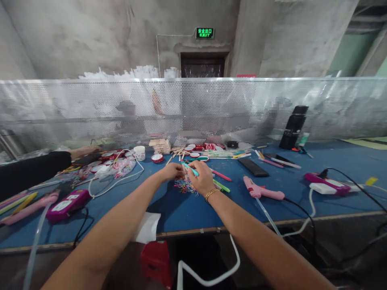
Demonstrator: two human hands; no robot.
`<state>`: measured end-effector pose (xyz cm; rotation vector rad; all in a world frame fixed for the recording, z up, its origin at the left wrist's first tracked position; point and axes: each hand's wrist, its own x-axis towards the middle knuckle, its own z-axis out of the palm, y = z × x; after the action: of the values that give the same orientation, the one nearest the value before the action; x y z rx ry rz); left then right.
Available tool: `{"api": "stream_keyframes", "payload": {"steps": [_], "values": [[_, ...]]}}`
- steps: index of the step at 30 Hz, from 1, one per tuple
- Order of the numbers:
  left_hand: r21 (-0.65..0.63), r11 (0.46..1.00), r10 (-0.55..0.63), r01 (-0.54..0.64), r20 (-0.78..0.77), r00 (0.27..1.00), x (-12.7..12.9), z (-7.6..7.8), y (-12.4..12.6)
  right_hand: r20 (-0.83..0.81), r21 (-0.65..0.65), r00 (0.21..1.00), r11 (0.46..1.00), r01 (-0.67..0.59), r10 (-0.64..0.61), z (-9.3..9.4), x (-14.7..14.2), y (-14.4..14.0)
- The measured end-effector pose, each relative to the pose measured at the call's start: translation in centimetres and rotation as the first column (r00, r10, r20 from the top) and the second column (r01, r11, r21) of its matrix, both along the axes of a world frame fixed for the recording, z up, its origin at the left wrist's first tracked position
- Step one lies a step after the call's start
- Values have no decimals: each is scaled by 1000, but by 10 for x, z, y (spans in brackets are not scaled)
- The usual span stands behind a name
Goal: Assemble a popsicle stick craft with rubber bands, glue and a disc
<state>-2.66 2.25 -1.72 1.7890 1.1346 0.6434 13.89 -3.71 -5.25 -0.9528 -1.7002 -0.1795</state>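
My right hand [201, 177], with a gold bracelet at its wrist, is closed round a teal marker-like pen [192, 170] that slants up to the left. Close by, my left hand [173, 172] has its fingers pinched together near the pen's tip. A small pale piece seems to be between its fingers, too small to name. Under both hands lies a tangle of colourful strings [186, 186] on the blue table. A red pen [222, 175] and a green pen [221, 185] lie just right of my right hand.
A pink glue gun [263, 190], a black phone [253, 166] and a purple power strip [326, 184] lie to the right. Wooden sticks, red round tins [157, 158] and a paper cup [139, 153] stand behind. Another person's dark sleeve [33, 169] reaches in from the left.
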Motion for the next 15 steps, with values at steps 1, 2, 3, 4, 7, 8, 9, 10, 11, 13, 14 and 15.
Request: {"api": "stream_keyframes", "payload": {"steps": [1,2,3,4,7,8,9,10,11,13,14,15], "values": [[1,1000,-4,4,1,1000,0,0,0,8,2,1000,1000,-9,9,0,0,0],[5,1000,-12,12,1,1000,0,-1,0,12,3,1000,1000,-14,14,0,0,0],[9,1000,-18,18,-2,1000,-1,-1,1,15,1,1000,1000,-15,15,0,0,0],[14,1000,-22,22,-5,1000,-1,-1,1,17,-2,1000,1000,-12,12,-1,0,0],[22,999,-25,25,-12,1000,-1,-2,1,6,-9,1000,1000,16,-16,-1,-1,0],[23,999,-27,27,-11,1000,-2,-2,1,-1,-10,1000,1000,26,-26,-1,-1,0],[25,999,-31,31,-9,999,-2,-2,2,-9,-10,999,999,35,-35,-1,-1,0],[28,999,-35,35,-7,999,-2,-2,2,-16,-7,999,999,39,-39,-1,-1,0],[29,999,-36,36,-8,999,-2,-2,2,-20,-4,999,999,37,-37,-1,-1,0],[24,999,-39,39,-12,999,-3,-3,2,-13,1,1000,1000,23,-22,-1,-1,-1],[21,999,-41,42,-13,999,-3,-3,3,-5,1,1000,1000,13,-13,-1,-1,-1],[20,999,-44,44,-13,999,-3,-3,3,3,-1,1000,1000,6,-6,0,-1,-1]]}}
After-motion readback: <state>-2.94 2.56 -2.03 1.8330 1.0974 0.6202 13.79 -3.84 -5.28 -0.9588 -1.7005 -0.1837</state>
